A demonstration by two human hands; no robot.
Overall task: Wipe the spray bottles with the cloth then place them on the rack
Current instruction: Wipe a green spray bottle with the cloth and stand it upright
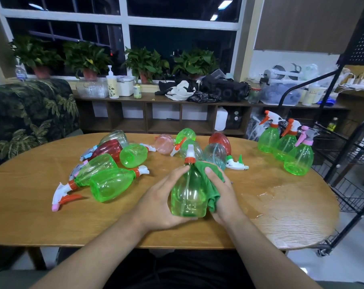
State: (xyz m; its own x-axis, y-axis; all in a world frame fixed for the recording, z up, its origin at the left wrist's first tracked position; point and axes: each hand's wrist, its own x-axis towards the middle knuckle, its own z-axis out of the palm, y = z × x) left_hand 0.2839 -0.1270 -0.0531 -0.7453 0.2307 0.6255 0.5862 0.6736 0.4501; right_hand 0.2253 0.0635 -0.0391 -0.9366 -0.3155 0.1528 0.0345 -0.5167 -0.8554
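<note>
A clear green spray bottle (188, 192) with an orange collar and white nozzle stands upright over the table's front middle. My left hand (162, 199) grips its left side and base. My right hand (223, 192) holds a green cloth (210, 180) against the bottle's right side. Several more spray bottles, green (111, 183), red (109, 150) and clear, lie on their sides across the wooden table (30, 205). Three green bottles (298, 158) stand upright at the table's right end beside the black wire rack (348, 163).
A wet patch (285, 197) spreads over the table's right part. A leaf-patterned armchair (28, 117) stands at the left. Behind the table runs a low shelf (166, 119) with potted plants, containers and clothing.
</note>
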